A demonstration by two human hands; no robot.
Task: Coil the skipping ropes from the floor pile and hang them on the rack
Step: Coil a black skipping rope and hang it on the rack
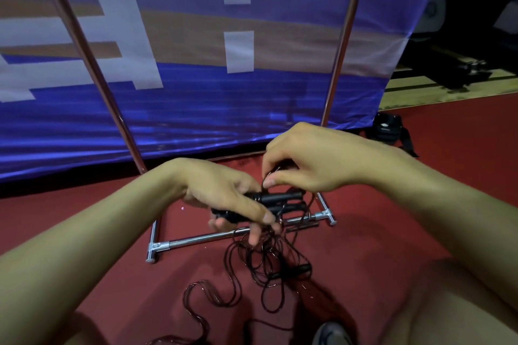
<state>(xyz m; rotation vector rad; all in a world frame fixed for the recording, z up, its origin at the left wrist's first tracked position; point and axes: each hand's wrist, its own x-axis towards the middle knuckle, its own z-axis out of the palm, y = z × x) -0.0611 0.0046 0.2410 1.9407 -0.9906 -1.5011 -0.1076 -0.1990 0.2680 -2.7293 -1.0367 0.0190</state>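
The black rope handles (276,200) are sitting in the left hand (224,194), up above the red floor (117,269) and in front of the rack's bottom bar (207,238). The left hand is curling its fingers around the two handles and gripping them together. The right hand (311,159) is hanging just above them, pinching a bit of thin dark cord (265,180) between thumb and fingers. The handles are lying almost flat, side by side, with their long ends pointing to the right. More rope (263,269) is hanging down from the hands and lying in loose loops and wiggles on the floor. The rack's shiny poles (92,70) are going up behind the hands.
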